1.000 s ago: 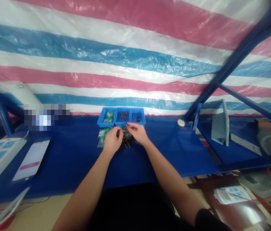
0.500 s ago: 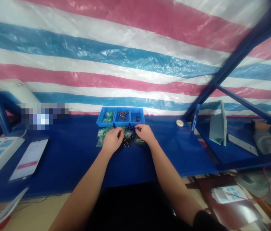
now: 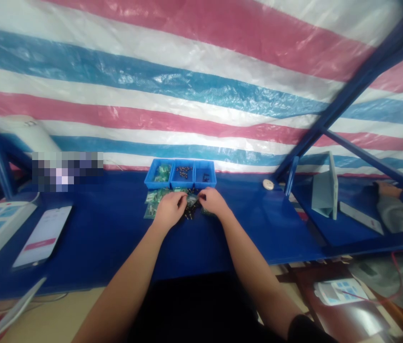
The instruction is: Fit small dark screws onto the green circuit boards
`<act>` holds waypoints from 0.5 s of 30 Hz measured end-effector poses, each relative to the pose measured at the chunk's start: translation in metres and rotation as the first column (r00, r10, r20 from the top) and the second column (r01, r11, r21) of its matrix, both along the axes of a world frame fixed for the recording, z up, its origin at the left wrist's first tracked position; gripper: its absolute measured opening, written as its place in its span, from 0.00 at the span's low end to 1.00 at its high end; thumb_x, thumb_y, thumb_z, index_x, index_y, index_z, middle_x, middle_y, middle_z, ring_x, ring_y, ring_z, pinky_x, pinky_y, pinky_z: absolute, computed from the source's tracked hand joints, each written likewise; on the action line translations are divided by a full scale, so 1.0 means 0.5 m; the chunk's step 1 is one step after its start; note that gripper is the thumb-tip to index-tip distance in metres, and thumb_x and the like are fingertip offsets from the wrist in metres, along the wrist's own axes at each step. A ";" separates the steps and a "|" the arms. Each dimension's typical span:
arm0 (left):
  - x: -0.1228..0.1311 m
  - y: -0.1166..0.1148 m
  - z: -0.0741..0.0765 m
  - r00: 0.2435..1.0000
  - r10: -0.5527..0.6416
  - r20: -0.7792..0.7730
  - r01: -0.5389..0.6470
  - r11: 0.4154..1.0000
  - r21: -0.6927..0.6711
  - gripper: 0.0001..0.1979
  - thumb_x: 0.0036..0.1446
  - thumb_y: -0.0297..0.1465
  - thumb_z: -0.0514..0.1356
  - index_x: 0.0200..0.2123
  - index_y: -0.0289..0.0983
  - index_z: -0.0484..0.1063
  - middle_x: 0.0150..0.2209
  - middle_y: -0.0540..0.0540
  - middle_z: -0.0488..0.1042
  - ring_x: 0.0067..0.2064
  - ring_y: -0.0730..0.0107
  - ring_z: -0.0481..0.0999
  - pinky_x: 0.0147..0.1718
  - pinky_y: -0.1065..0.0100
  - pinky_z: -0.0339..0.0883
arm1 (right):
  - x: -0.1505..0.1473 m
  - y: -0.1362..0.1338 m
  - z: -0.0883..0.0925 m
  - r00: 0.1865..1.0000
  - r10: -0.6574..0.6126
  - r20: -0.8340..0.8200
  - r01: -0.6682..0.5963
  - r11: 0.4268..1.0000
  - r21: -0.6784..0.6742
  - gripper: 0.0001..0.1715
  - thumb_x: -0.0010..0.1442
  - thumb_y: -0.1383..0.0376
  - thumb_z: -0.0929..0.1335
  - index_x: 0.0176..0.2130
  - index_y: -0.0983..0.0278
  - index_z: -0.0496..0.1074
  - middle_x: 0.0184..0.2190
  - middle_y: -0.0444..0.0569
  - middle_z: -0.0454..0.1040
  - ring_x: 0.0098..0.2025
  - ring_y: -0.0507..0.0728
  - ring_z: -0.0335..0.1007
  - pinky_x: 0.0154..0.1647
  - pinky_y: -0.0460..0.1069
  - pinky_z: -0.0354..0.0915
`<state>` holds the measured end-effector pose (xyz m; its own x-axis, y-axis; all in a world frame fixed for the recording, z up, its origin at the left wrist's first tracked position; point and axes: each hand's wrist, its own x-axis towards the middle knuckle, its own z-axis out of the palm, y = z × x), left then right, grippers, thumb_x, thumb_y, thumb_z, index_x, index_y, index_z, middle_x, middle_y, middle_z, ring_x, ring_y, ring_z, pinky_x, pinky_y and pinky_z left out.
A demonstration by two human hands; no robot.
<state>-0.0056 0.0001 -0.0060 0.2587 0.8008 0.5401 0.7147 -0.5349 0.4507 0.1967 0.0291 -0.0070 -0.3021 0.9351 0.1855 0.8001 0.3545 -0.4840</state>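
Observation:
My left hand (image 3: 170, 207) is closed in a pinch at the left side of a small clear plastic bag (image 3: 192, 199). At the bag's other side, my right hand (image 3: 213, 200) also pinches it. Small dark parts with brassy ends (image 3: 189, 214) lie on the table under and between the hands. Green-tinted small bags (image 3: 151, 210) are spread beside my left hand, partly covered by it. Just behind stand three joined blue bins: the left bin (image 3: 147, 180) has green bags, the middle bin (image 3: 182, 185) brassy parts, the right bin (image 3: 205, 185) a few dark pieces.
A phone (image 3: 43, 237) and a white power strip (image 3: 2, 225) lie on the blue table (image 3: 115, 238) at left. A round pale object (image 3: 267, 184) sits right of the bins, near a blue metal frame (image 3: 344, 95). Another person's sleeve (image 3: 397, 207) shows far right.
The clear plastic bag now shows stretched between my hands, where only loose parts showed before. My right hand has shifted slightly left and down.

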 end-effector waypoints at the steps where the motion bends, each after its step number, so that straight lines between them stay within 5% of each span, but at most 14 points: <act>1: 0.001 0.000 0.000 1.000 0.000 0.002 0.000 1.000 0.002 0.12 0.63 0.32 0.53 0.43 0.39 0.74 0.40 0.43 0.78 0.41 0.60 0.76 0.45 0.60 0.69 | -0.001 0.000 -0.001 1.000 -0.014 -0.004 0.014 1.000 0.007 0.10 0.59 0.68 0.66 0.36 0.62 0.78 0.36 0.52 0.76 0.39 0.57 0.70 0.44 0.49 0.64; 8: -0.001 0.000 -0.002 1.000 0.003 -0.019 -0.002 1.000 0.013 0.11 0.63 0.32 0.53 0.43 0.39 0.74 0.40 0.43 0.78 0.41 0.60 0.76 0.44 0.60 0.68 | -0.001 0.000 0.004 0.959 -0.083 -0.271 0.105 0.992 0.069 0.13 0.62 0.68 0.64 0.43 0.62 0.75 0.40 0.51 0.77 0.42 0.57 0.71 0.48 0.52 0.65; 15: 0.003 0.001 -0.004 0.998 -0.049 -0.049 0.051 0.998 0.032 0.14 0.62 0.35 0.56 0.49 0.38 0.73 0.36 0.44 0.78 0.39 0.61 0.76 0.44 0.59 0.66 | -0.034 -0.001 0.008 0.734 0.001 -0.679 0.013 1.000 0.015 0.12 0.60 0.62 0.67 0.43 0.62 0.76 0.40 0.49 0.78 0.40 0.55 0.74 0.45 0.50 0.69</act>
<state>-0.0039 0.0004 -0.0079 0.3244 0.7681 0.5521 0.7070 -0.5846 0.3979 0.1799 0.0286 -0.0031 -0.0838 0.9310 0.3554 0.2637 0.3646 -0.8930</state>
